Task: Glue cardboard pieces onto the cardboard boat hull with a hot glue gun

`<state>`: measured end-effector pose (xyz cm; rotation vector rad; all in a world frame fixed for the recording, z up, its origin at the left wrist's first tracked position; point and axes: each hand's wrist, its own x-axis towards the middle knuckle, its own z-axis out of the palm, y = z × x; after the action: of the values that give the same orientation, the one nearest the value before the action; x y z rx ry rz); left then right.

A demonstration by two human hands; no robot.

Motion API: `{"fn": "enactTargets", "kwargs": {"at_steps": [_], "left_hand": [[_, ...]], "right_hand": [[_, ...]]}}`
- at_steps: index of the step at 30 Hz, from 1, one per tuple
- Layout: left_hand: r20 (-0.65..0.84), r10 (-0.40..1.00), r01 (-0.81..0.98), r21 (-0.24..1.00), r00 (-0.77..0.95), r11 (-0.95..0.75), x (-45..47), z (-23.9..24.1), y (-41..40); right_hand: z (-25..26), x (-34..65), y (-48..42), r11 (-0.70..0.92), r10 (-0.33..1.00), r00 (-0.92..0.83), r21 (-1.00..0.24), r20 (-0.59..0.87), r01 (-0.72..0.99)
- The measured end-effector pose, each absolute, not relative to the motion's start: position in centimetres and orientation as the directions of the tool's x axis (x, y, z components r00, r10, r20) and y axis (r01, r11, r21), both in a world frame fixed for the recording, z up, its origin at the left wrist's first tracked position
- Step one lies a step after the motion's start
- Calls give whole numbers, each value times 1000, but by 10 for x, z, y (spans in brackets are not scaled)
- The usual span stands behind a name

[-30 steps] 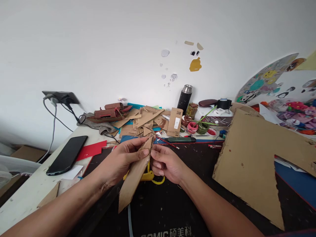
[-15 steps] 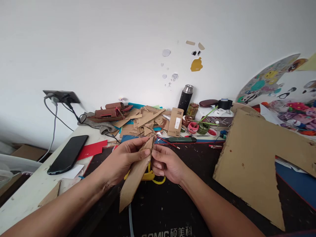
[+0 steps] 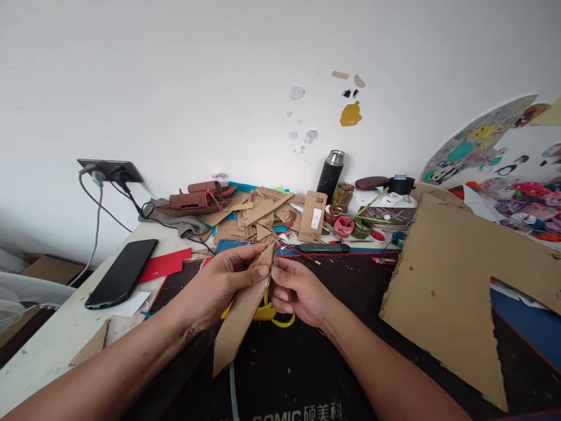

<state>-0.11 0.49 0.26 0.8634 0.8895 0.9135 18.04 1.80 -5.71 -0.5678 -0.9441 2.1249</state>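
A long, pointed strip of brown cardboard (image 3: 240,324) slants across the middle of the view, its lower end hanging toward me. My left hand (image 3: 223,279) is closed on its upper part, thumb flat on the face and fingers behind. At the strip's right edge, my right hand (image 3: 298,289) pinches the cardboard between thumb and curled fingers, close to the left thumb. Yellow-handled scissors (image 3: 263,311) lie on the dark mat beneath, partly covered by the strip and both hands.
A large cardboard sheet (image 3: 442,298) lies on the right. Cardboard scraps (image 3: 263,210) pile up at the back beside a brown model boat (image 3: 193,202). Paint jars (image 3: 343,225) and a black thermos (image 3: 331,175) stand near the wall. A phone (image 3: 121,273) rests on the left.
The view has shifted very slightly. Both hands keep the same hold on the cardboard strip, and nothing else has visibly moved.
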Motion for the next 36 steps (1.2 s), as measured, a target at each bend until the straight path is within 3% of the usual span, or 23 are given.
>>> {"fn": "enactTargets", "kwargs": {"at_steps": [36], "left_hand": [[-222, 902, -251, 911, 371, 327, -2, 5, 0]], "right_hand": [[-55, 180, 16, -455, 767, -636, -769, -83, -448]]}}
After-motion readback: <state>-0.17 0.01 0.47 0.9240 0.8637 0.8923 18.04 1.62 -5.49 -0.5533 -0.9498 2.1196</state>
